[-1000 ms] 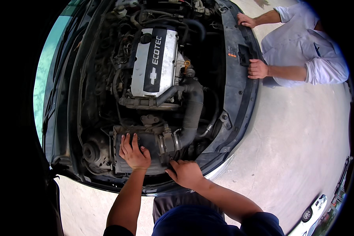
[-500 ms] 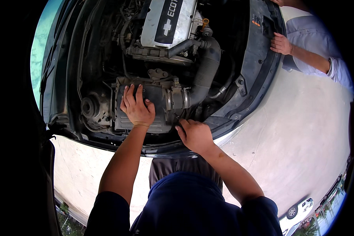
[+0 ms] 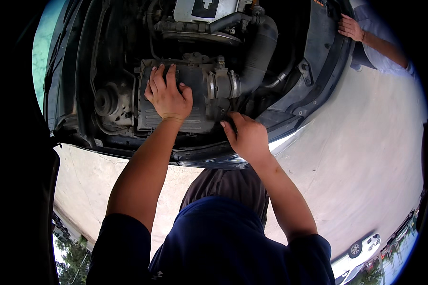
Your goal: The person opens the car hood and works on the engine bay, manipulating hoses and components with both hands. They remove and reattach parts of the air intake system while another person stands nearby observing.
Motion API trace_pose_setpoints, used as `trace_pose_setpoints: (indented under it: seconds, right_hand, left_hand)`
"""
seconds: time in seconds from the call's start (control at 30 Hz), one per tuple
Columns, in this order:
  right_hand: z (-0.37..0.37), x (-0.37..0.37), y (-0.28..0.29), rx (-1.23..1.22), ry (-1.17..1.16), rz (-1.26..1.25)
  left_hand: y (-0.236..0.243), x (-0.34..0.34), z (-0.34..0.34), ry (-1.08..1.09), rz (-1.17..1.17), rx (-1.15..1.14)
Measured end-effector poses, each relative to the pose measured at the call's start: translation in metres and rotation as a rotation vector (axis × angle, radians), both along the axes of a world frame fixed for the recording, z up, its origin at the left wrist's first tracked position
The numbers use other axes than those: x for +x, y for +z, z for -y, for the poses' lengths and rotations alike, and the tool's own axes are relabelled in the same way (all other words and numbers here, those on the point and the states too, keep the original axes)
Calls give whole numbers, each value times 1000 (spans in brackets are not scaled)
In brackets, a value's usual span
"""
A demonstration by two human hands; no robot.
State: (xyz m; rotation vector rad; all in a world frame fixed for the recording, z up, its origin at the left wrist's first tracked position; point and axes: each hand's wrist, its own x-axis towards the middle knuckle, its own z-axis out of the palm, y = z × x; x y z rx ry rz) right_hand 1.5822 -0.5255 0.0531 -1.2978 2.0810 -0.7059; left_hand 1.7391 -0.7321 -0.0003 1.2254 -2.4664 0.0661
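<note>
My left hand (image 3: 169, 95) rests with fingers apart on the black air filter box (image 3: 195, 111) in the engine bay. My right hand (image 3: 247, 135) is beside the box's lower right corner, fingers curled at the small dark fitting there; what they hold, if anything, is hidden. A clamped collar (image 3: 221, 84) joins the box to a ribbed black intake hose (image 3: 266, 47), which rises toward the silver and black engine cover (image 3: 185, 9) at the top edge.
A round strut mount (image 3: 103, 102) sits left of the box. The front body panel (image 3: 314, 40) runs along the right, where another person's hand (image 3: 351, 29) grips the edge. Pale pavement (image 3: 347, 152) surrounds the car's front; a white car (image 3: 361, 249) stands at the lower right.
The view has shifted, so the engine bay sits higher in the picture and less of the other person shows. My hands remain at the same parts of the filter box.
</note>
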Motion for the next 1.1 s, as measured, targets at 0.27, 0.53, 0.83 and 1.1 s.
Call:
trace_pose_setpoints:
  seconds: [0.27,0.53,0.83,1.1]
  right_hand:
    - [-34,26,-1,-56,-169,91]
    - [-42,55,-21,-82,-124,-21]
    - [-39,64,-22,-67,-120,-100]
    - [-36,70,-15,-24,-174,-101]
  left_hand:
    - [-16,5,4,-13,-51,-92]
    - [-23,6,6,-35,-102,-161]
    - [-16,5,2,-15,-71,-128]
    - [-3,1,-3,-11,-63,-52]
